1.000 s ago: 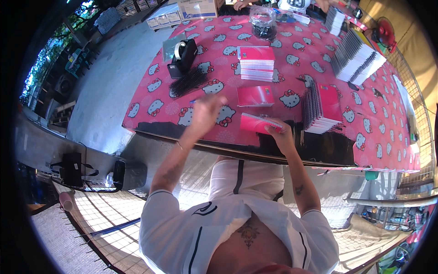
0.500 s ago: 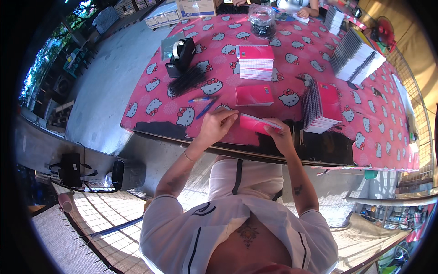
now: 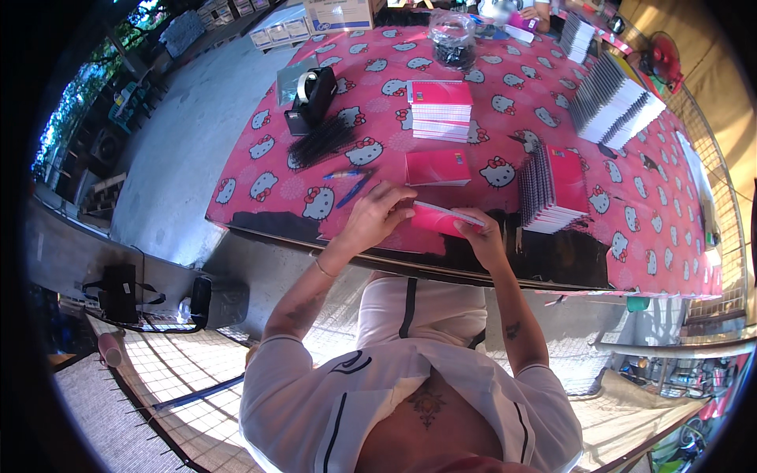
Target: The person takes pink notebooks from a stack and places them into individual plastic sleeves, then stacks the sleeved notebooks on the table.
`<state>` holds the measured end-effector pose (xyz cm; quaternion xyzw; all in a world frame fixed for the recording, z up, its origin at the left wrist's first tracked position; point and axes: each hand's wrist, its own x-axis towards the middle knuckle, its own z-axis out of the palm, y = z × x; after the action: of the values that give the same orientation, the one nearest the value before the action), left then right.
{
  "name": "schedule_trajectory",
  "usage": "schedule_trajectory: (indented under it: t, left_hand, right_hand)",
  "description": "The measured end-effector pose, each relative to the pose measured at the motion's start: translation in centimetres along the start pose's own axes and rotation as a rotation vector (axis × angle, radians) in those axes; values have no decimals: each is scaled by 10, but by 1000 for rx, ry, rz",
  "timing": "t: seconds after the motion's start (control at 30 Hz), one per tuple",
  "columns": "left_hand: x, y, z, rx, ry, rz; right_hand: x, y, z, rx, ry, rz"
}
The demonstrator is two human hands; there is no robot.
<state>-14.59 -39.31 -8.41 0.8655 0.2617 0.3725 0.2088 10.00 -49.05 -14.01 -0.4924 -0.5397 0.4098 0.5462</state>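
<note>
I've got both hands, left hand (image 3: pixel 377 214) and right hand (image 3: pixel 479 236), gripping the pink notebook (image 3: pixel 438 220) at the near edge of the surface (image 3: pixel 631 236), so one loose pinch could drop it off the rim.

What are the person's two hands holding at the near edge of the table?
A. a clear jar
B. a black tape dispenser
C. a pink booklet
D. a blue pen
C: both the left hand and right hand grip the pink booklet between them.
</note>
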Motion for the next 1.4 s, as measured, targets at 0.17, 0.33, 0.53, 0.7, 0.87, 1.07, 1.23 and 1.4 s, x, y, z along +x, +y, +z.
schedule_trajectory:
  t: [0.17,0.33,0.53,0.7,0.87,1.07,1.23,1.4]
  left_hand:
    - [10,-3,-2,-80,-150,23]
    - [16,4,-7,45,-183,83]
    - [10,45,18,761,21,74]
    - [-32,40,48,633,-27,22]
    - [16,8,6,309,-192,82]
    - [-6,50,30,655,-99,89]
    - [6,45,36,701,-19,34]
    - [-48,47,57,483,-282,84]
  right_hand:
    - [-4,-7,2,-18,10,-8]
    - [-10,-16,4,-54,26,-69]
    - [-14,-24,12,-33,162,15]
    - [-20,-25,11,-97,210,-23]
    - [-18,-25,11,-135,164,-41]
    - [-22,-34,14,-21,225,25]
    - [-19,-21,18,-44,220,-35]
    - [-18,-42,14,37,203,43]
